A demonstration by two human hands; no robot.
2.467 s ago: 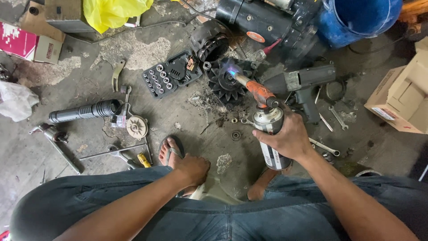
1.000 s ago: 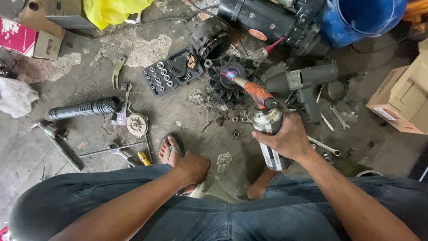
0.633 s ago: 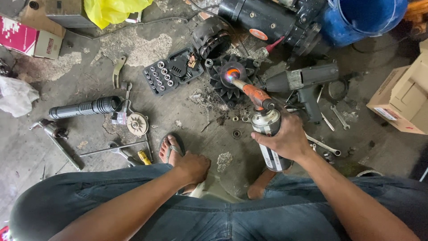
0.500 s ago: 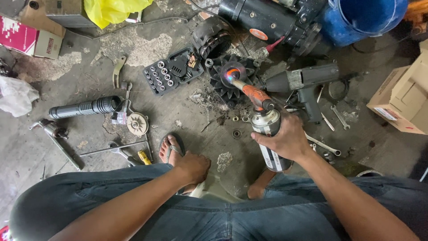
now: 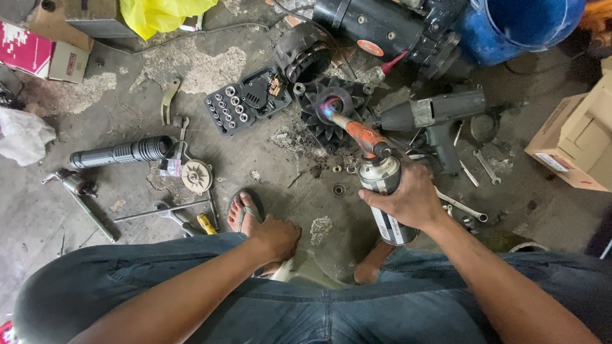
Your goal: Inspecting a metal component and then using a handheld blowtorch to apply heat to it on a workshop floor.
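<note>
A silver cylindrical gas canister with an orange torch head [image 5: 380, 185] sits gripped in the right hand [image 5: 411, 202], fingers wrapped round its metal body, tilted so the nozzle points away from the person at a black, finned, round metal housing [image 5: 331, 113] lying on the floor near its far middle; a small blue flame shows at the nozzle tip, right on the housing's centre. The left hand [image 5: 275, 237] is curled loosely over the left knee, holding nothing, just above a bare foot in a dark sandal [image 5: 245, 213]. The rough, stained grey concrete floor [image 5: 191, 64] is patchy and cracked. Left of the housing lies an open black plastic socket case [image 5: 245, 100] with shiny sockets in rows. Further left lies a ribbed black cylinder [image 5: 121, 153], with a small pale round toothed part [image 5: 196, 176] beside it. Right of the housing rests a dark grey pistol-shaped power tool [image 5: 433, 114], and steel spanners [image 5: 475, 167] lie just beyond. A blue plastic bucket [image 5: 516, 28] stands at the far right, a brown cardboard box [image 5: 574, 143] at the right edge.
</note>
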